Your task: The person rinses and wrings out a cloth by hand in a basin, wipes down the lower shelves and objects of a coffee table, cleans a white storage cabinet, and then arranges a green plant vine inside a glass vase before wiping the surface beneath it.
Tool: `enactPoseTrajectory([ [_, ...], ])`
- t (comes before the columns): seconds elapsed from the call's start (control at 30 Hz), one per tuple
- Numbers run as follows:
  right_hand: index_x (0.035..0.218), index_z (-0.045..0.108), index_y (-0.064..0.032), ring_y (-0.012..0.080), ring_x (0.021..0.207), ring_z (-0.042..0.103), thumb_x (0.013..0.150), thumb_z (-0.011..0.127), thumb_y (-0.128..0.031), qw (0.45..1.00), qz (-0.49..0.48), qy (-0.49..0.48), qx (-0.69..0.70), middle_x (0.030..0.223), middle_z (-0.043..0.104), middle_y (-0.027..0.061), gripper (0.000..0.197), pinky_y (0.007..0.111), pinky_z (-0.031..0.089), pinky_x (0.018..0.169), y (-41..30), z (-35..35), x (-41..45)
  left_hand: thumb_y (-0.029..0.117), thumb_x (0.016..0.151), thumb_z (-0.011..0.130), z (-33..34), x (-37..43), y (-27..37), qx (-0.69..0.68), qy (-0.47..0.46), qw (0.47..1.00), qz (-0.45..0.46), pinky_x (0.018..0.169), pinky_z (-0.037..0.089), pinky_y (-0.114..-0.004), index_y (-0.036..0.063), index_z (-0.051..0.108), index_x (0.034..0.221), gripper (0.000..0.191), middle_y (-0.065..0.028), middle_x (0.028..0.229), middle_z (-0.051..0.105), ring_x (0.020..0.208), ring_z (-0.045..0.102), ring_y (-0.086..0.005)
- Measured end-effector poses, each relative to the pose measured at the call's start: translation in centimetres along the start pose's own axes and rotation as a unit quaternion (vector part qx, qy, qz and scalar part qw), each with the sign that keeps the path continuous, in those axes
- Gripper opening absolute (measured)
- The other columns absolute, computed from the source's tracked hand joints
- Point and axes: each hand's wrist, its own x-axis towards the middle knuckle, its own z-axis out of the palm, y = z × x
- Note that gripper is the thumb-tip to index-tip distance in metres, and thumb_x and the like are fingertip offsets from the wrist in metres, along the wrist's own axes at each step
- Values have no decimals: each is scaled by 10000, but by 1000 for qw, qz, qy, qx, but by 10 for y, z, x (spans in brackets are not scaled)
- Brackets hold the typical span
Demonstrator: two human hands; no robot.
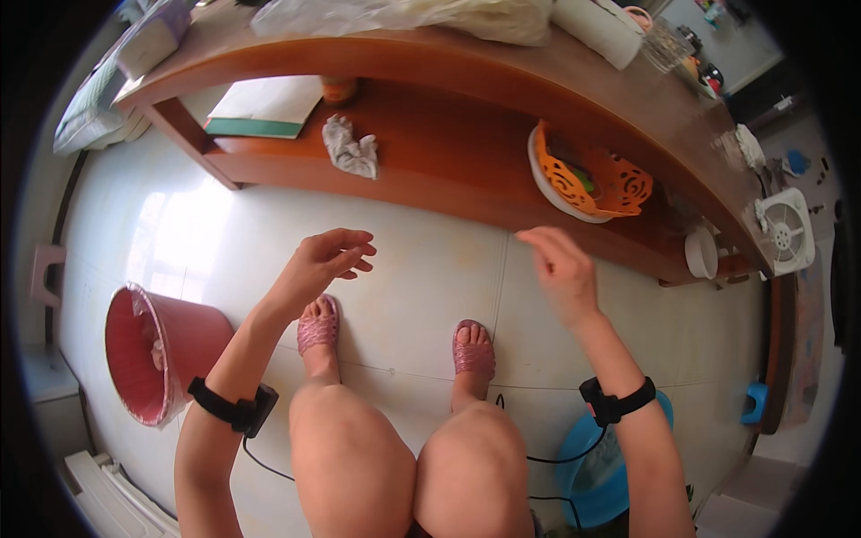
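My left hand is in the air above the tiled floor with its fingers loosely bent and a little apart, holding nothing. My right hand hovers farther right, slightly blurred, its fingers curved toward the left; nothing shows in it. Ahead is a reddish-brown wooden table with a low shelf. A crumpled grey cloth lies on that shelf, beyond my left hand. Nearest to my right hand on the shelf is an orange openwork plastic basket, set in a white basin. Neither hand touches them.
A pink waste bin with a plastic liner stands left of my left forearm. Behind my right forearm is a blue basin holding water. Cables run from straps on both arms. A white fan stands beyond the table's right end.
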Motion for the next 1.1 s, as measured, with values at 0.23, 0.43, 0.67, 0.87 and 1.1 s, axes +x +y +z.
enactPoseTrajectory([
  [0.23,1195,589,-17,294,1258,480,809,470,88,985,-163,-49,36,1335,518,148,417,387,455,1000,-70,89,78,168,967,536,-30,-15,-17,-25,48,998,-21,855,510,-313,-30,557,1233,332,-121,1106,649,982,641,-191],
  [0.43,1369,433,-26,309,1400,273,888,439,45,979,-183,-55,77,1517,291,138,487,418,278,1131,-109,175,173,169,971,528,-58,-27,-47,-55,82,995,-13,853,513,-312,-32,550,1241,337,-112,1103,649,990,639,-189],
  [0.67,1428,361,-59,332,1395,283,944,445,-25,986,-103,-74,105,1525,286,129,493,393,245,1148,-98,199,195,185,971,528,-83,-27,-68,-110,101,988,-32,884,499,-328,-27,544,1252,353,-114,1131,638,1016,630,-196],
  [0.87,1430,358,-68,340,1399,274,942,403,-14,996,-10,-69,-63,1523,292,133,493,387,285,1141,-20,149,146,176,978,518,-105,-24,-83,-127,127,983,-32,856,497,-316,-13,559,1239,325,-98,1107,655,977,639,-179],
  [1.1,1429,205,107,408,1415,173,978,384,-188,978,166,-6,-129,1528,119,284,568,412,216,1166,-7,119,143,174,975,524,-92,-1,-99,-131,99,984,-62,866,490,-314,-17,551,1245,332,-101,1109,653,986,632,-182],
])
